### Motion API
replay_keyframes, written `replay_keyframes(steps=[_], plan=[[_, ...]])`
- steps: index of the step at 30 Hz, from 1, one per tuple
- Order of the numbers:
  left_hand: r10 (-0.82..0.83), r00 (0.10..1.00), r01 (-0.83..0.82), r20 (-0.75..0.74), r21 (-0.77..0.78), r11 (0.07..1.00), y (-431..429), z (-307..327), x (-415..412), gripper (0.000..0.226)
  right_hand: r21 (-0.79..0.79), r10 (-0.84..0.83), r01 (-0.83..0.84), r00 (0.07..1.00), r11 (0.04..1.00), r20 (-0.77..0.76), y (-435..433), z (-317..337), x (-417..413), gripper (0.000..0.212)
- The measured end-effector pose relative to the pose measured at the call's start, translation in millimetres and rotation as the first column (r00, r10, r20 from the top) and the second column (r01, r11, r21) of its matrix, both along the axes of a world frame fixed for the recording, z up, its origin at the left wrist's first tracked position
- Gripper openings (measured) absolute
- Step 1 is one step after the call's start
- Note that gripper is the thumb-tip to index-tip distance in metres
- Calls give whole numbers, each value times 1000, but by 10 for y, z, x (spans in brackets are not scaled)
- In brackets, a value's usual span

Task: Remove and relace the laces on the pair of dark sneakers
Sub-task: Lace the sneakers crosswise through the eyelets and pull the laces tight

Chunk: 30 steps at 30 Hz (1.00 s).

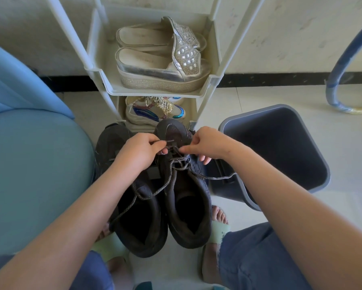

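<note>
1. Left hand [138, 151]: its grip is closed, thumb and curled fingers pinching the lace [177, 166]. A short lace end pokes out just beyond the fingertips.
2. Right hand [209, 143]: its grip is also closed on the same lace, forefinger and thumb pinching a strand directly opposite the left grip. The remaining fingers curl down against the shoe's side.
3. Laced sneaker [188, 197]: dark, standing on the floor directly under both grips, with its toe beyond them and its opening toward the person. The lace crosses loosely just below the grips, and its free lengths trail away to either side.
4. Second sneaker [142, 227]: dark, touching the first, below the left grip. A lace length lies across its opening.
5. Shoe rack [212, 80]: white, just beyond the grips. It holds silver platform sandals [161, 59] above and a multicoloured trainer [155, 111] below.
6. Grey bin [320, 160]: on the floor outside the right grip.
7. Blue cushion [29, 153]: outside the left grip.
8. Feet in green slides [220, 225]: flanking the sneakers' heels.
</note>
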<state>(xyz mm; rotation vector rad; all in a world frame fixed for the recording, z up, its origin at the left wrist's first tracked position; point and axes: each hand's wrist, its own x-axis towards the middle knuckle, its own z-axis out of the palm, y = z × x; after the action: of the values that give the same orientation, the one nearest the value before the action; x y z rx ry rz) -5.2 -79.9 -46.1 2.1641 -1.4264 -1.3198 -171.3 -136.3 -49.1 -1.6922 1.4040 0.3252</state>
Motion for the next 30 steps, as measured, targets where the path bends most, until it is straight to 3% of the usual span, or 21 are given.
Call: replay_keyframes(steps=[5, 10, 17, 21, 25, 30], plan=[[-71, 997, 68, 21, 121, 990, 4, 66, 14, 21, 70, -30, 28, 999, 997, 33, -10, 18, 8, 26], [-25, 999, 21, 22, 184, 983, -10, 111, 21, 20, 186, -128, 109, 987, 976, 96, -27, 46, -8, 27], [48, 999, -46, -20, 103, 994, -15, 68, 5, 24, 241, -243, 207, 962, 948, 128, -11, 47, -31, 31], [-24, 997, 19, 78, 66, 998, 2, 49, 21, 27, 147, -184, 169, 978, 975, 102, -42, 23, -10, 28], [-39, 998, 35, 59, 75, 997, 1, 66, 33, 24, -63, -83, 91, 990, 994, 115, -54, -13, -28, 9], [-46, 997, 40, 58, 106, 994, -6, 57, 24, 15, -158, 72, -52, 989, 986, 129, -37, -35, 10, 22]])
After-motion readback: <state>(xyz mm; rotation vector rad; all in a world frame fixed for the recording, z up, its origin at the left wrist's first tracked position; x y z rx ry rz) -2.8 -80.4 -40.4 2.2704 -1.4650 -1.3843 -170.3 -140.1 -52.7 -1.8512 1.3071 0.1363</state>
